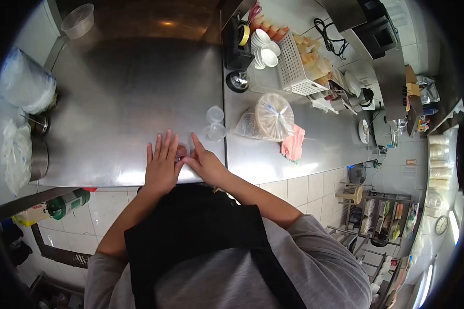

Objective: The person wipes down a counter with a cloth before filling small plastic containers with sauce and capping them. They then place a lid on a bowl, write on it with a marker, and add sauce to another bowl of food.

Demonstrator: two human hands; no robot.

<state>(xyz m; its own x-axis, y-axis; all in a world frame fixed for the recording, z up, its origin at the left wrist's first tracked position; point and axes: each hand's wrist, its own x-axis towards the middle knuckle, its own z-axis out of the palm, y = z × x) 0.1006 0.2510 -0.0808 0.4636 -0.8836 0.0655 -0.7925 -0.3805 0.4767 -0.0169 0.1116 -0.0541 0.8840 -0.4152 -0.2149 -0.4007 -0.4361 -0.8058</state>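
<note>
On the steel counter, near its front edge, my left hand (162,162) lies with its fingers stretched out, beside a small clear cup (181,152) with something reddish in it. My right hand (205,164) is on the cup's other side, index finger extended and thumb toward the cup; its other fingers look curled. Both thumbs come close together at the cup's near side. Whether they press on it is too small to tell. Two clear small containers or lids, one (215,114) behind the other (216,132), lie just beyond my right hand.
To the right stand a plastic-wrapped round stack (275,117), a pink cloth (293,144), a white basket (297,64) and white cups (265,57). Bagged items (27,82) and a metal pot (39,158) are at the left. A clear tub (78,21) sits at the back left.
</note>
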